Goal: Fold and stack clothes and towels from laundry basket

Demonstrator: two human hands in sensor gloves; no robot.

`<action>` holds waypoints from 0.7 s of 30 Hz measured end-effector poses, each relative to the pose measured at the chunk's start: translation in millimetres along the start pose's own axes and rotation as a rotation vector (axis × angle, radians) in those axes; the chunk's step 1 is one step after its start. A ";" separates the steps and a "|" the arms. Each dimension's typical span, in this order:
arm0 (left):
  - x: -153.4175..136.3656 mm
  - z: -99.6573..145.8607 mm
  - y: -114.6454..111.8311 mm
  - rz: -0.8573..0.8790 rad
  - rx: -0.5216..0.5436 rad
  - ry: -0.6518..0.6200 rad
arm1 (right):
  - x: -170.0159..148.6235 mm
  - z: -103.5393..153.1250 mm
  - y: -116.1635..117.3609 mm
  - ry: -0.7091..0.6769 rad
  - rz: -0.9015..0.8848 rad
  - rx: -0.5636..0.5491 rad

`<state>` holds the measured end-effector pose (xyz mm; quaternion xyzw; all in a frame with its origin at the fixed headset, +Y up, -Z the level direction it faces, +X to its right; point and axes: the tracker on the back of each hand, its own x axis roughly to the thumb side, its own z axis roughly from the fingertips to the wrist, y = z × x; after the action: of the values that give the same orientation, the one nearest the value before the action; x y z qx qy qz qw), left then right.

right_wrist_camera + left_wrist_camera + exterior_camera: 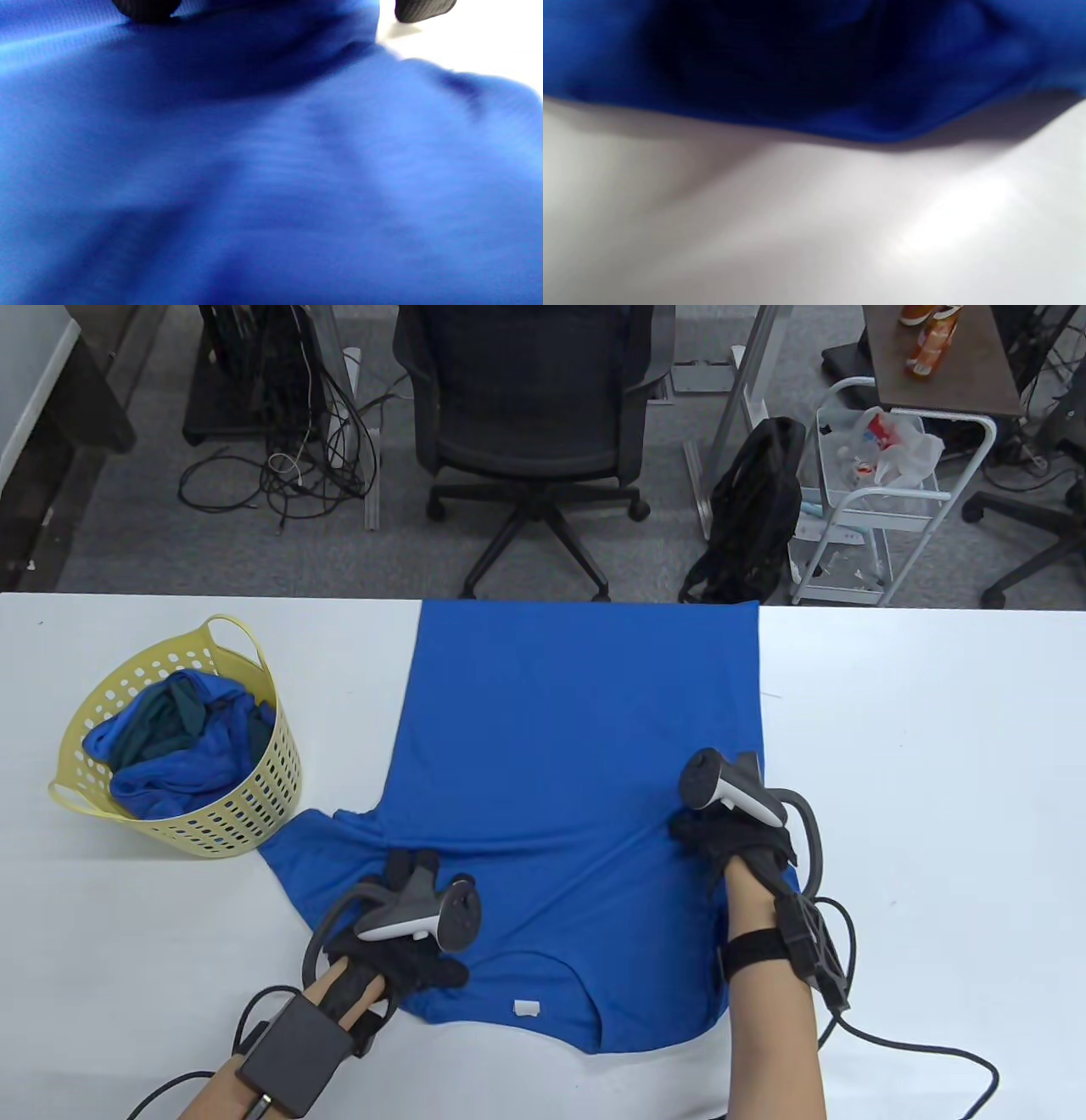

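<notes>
Centrally on the white table (916, 712), a bright blue knit T-shirt (577, 746) is spread flat, its hem lying at the far edge and its neckline nearest the person, where a small white label (527, 1007) is seen just inside the collar. One short sleeve is laid out toward the left, and its tip ends just beside a pale yellow perforated plastic laundry basket (246, 806) with loop handles. Inside the basket, crumpled blue and dark teal cloths (174, 742) are heaped.

The left hand (399, 954), in a black glove with a grey and white tracker on its back, is laid on the shirt at the left shoulder, next to the sleeve seam. Its fingers (410, 867) are seen extended over the fabric; whether any cloth is pinched beneath them cannot be told. In the left wrist view only blurred blue fabric above the white tabletop is shown.

The right hand (734, 836), gloved and tracked likewise, is set on the shirt's right shoulder area near the side edge. Its fingers are hidden under the tracker in the table view; in the right wrist view two dark fingertips (146, 7) are seen touching bunched blue cloth, though a grip cannot be confirmed.
</notes>
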<state>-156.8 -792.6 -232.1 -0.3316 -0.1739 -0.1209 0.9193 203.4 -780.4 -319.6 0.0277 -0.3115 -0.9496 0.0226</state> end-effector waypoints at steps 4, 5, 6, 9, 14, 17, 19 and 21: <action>-27.7 -20.5 22.4 -0.026 0.033 0.157 | -11.8 35.3 17.6 -0.004 0.108 -0.021; -32.0 -24.6 25.0 -0.007 0.017 0.182 | -11.7 43.3 20.4 -0.019 0.112 -0.024; -35.1 -27.5 27.1 0.011 -0.001 0.197 | -10.3 53.9 23.7 -0.037 0.117 -0.031; -37.2 -30.5 32.8 0.015 -0.023 0.205 | -2.6 76.3 27.7 -0.097 0.171 -0.044; -9.2 -7.3 33.7 0.212 0.062 0.158 | -16.9 62.5 1.7 -0.099 0.054 -0.212; 26.2 1.7 18.1 0.238 0.062 0.086 | -34.8 28.3 -8.5 -0.083 -0.093 -0.272; 47.7 5.4 2.6 0.190 0.012 0.045 | -50.6 2.9 -4.5 0.016 -0.204 -0.143; 57.8 5.6 -12.2 0.173 -0.019 0.002 | -59.9 -6.5 2.2 0.120 -0.214 -0.043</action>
<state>-109.7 -804.3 -198.0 -0.3541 -0.1424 -0.0431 0.9233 263.7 -782.4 -321.2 0.1170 -0.2845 -0.9496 -0.0595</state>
